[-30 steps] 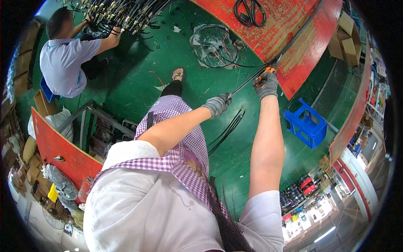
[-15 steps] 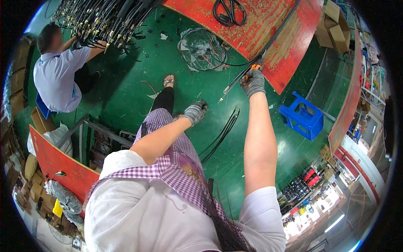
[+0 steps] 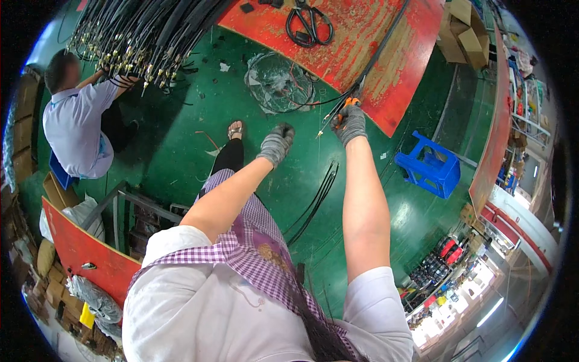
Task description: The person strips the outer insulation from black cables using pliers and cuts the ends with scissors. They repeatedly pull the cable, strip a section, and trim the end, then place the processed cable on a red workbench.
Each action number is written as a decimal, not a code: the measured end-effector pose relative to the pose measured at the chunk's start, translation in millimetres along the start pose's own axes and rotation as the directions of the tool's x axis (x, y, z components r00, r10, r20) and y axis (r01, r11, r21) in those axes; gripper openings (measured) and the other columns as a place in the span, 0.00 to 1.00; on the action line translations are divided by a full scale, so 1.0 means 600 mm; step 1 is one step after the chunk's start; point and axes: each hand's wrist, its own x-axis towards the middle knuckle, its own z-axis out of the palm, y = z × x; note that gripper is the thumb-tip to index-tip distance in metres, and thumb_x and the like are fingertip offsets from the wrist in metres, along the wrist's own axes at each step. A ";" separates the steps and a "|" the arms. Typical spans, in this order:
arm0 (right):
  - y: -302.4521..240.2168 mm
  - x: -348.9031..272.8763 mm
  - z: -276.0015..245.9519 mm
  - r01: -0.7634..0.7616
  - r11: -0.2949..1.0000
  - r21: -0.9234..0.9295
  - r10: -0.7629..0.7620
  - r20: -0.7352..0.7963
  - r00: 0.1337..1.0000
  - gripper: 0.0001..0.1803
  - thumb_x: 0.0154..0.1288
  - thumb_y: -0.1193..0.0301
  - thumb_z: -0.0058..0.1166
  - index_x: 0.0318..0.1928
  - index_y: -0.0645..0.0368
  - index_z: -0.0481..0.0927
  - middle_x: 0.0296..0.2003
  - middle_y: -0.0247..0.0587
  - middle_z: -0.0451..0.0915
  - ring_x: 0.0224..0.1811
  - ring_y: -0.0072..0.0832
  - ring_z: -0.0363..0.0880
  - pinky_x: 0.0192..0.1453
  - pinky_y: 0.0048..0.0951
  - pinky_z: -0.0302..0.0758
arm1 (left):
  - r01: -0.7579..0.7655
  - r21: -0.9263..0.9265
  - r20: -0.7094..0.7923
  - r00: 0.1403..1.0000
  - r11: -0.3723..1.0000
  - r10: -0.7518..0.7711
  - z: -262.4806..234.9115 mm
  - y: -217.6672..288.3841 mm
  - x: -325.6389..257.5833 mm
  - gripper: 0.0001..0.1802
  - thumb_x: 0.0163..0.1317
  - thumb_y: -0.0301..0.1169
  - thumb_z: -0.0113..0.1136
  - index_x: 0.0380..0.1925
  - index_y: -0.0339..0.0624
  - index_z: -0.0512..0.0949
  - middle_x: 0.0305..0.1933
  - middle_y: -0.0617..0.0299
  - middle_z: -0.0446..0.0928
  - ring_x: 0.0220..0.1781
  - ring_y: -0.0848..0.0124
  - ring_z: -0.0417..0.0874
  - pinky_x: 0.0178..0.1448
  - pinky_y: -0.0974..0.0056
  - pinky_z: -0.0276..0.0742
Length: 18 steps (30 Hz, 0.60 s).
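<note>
Right hand in a grey glove, clenched on an orange-handled cutter biting the thin black cable at the edge of the red table. Left hand, gloved and loosely curled on nothing, now off the cable and drawn back over the green floor. Cable end left to the right hand alone, so probably mid-cut.

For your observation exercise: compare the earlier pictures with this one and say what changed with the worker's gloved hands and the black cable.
The grey-gloved left hand let go of the thin black cable and drew back. The grey-gloved right hand still grips it with an orange-handled tool at the red worktable.
</note>
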 end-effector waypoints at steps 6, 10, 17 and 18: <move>-0.002 0.005 0.001 -0.026 1.000 0.012 0.026 -0.001 1.000 0.09 0.35 0.76 0.42 0.24 0.56 0.63 0.16 0.35 0.61 0.11 0.28 0.60 0.14 0.28 0.62 | -0.170 -0.018 -0.110 0.980 0.985 0.167 -0.011 0.098 0.066 0.13 0.56 0.39 0.46 0.36 0.43 0.71 0.34 0.48 0.74 0.38 0.52 0.74 0.41 0.57 0.68; -0.006 0.002 0.002 -0.057 0.998 -0.014 0.057 -0.005 0.998 0.09 0.37 0.77 0.41 0.26 0.56 0.62 0.17 0.35 0.61 0.12 0.28 0.59 0.15 0.28 0.63 | -0.296 0.004 -0.200 0.936 0.955 0.291 -0.020 0.124 0.078 0.11 0.56 0.32 0.49 0.36 0.38 0.71 0.30 0.58 0.75 0.30 0.72 0.74 0.37 0.68 0.70; -0.008 0.001 -0.006 -0.091 0.996 0.021 0.089 0.078 0.993 0.09 0.38 0.77 0.40 0.26 0.56 0.62 0.18 0.36 0.61 0.13 0.28 0.59 0.14 0.27 0.60 | -0.223 0.078 -0.146 0.962 0.972 0.232 -0.030 0.124 0.076 0.10 0.55 0.29 0.49 0.36 0.37 0.71 0.31 0.56 0.75 0.32 0.71 0.75 0.39 0.68 0.70; -0.008 0.003 -0.006 -0.081 0.997 0.016 0.079 0.113 0.990 0.08 0.38 0.77 0.40 0.26 0.56 0.62 0.18 0.36 0.61 0.13 0.29 0.59 0.14 0.27 0.60 | -0.210 0.082 -0.134 0.966 0.974 0.220 -0.031 0.127 0.077 0.10 0.55 0.29 0.49 0.36 0.38 0.71 0.31 0.56 0.75 0.32 0.70 0.75 0.39 0.67 0.70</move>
